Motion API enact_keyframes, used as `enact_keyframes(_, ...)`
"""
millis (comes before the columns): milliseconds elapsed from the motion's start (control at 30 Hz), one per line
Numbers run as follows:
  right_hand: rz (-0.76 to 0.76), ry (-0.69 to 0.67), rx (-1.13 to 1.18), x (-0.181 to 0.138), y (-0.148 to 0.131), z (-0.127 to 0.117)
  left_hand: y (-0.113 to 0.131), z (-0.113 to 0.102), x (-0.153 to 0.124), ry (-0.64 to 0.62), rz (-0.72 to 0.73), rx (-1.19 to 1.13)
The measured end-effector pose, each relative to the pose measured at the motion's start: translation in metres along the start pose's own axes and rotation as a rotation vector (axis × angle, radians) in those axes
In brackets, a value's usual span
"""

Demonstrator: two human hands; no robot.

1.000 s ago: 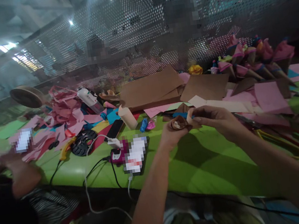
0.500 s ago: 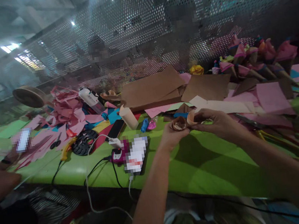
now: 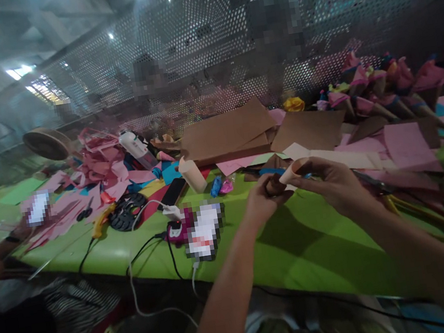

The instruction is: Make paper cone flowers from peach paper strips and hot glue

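Observation:
My left hand (image 3: 259, 201) is closed around a small brown roll of paper (image 3: 275, 185), whose far side is hidden by the fingers. Pinched in my right hand (image 3: 327, 174) is a curled cream paper strip (image 3: 292, 174), its end bent into a loop. The strip meets the roll between the two hands, above the green tabletop (image 3: 301, 249). Whether the two pieces are joined I cannot tell. Just behind the hands lies a blue object (image 3: 271, 171), partly covered.
Yellow-handled scissors (image 3: 422, 220) lie right of my right arm. Left of my hands are a phone (image 3: 205, 231), a purple power socket (image 3: 179, 229), a cream paper roll (image 3: 192, 175) and a glue gun (image 3: 103, 222). Brown sheets (image 3: 225, 132) lie behind. Another person's hand (image 3: 26, 226) holds a phone.
My left hand has turned, so the roll's round opening no longer faces me. More of the cream strip shows, and my right hand has shifted slightly right. The other person's arm has moved.

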State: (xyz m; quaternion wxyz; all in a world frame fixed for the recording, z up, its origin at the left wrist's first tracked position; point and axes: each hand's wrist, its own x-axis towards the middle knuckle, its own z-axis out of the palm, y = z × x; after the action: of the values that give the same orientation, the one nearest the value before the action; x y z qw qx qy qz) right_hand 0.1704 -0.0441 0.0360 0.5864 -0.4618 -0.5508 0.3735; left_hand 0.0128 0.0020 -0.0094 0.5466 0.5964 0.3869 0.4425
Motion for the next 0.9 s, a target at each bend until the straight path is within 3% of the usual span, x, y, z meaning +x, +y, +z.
enact_keyframes(300, -0.08, 0.066, -0.179, -0.004, 0.006, 0.006, 0.014, 0.001, -0.011, -0.14, 0.054, 0.142)
enact_keyframes(600, -0.184, 0.094, -0.327, -0.005, 0.002, 0.005, 0.02, -0.004, -0.015, -0.115, -0.051, 0.176)
enact_keyframes(900, 0.023, 0.071, -0.133, -0.005, -0.001, 0.008, 0.025, -0.002, -0.012, -0.12, 0.045, 0.137)
